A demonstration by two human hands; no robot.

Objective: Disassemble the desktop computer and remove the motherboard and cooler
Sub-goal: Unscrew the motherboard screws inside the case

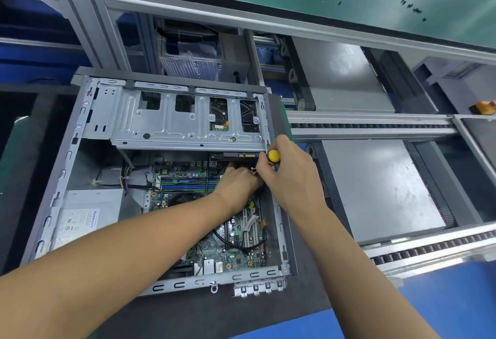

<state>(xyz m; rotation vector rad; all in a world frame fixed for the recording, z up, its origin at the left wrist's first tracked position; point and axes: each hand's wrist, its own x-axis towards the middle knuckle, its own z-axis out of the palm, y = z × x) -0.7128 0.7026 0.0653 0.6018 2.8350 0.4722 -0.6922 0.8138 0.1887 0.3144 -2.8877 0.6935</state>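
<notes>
An open desktop case [67, 167] lies flat on a dark mat. Its green motherboard [236, 255] shows in the lower right half, and the cooler is hidden under my left forearm. A metal drive cage [166, 118] spans the case's far half. My left hand [239, 183] reaches in below the cage's right end, fingers curled among small white connectors; what it holds is hidden. My right hand [290, 175] grips a screwdriver with a yellow-capped handle [273, 155], its shaft pointing down beside the left fingers.
A silver power supply [83, 218] fills the case's lower left. Black cables [236, 244] loop over the board. Roller conveyor rails [375, 126] and grey pallets [375, 188] lie to the right. Several black screws [413, 8] sit on the green shelf above.
</notes>
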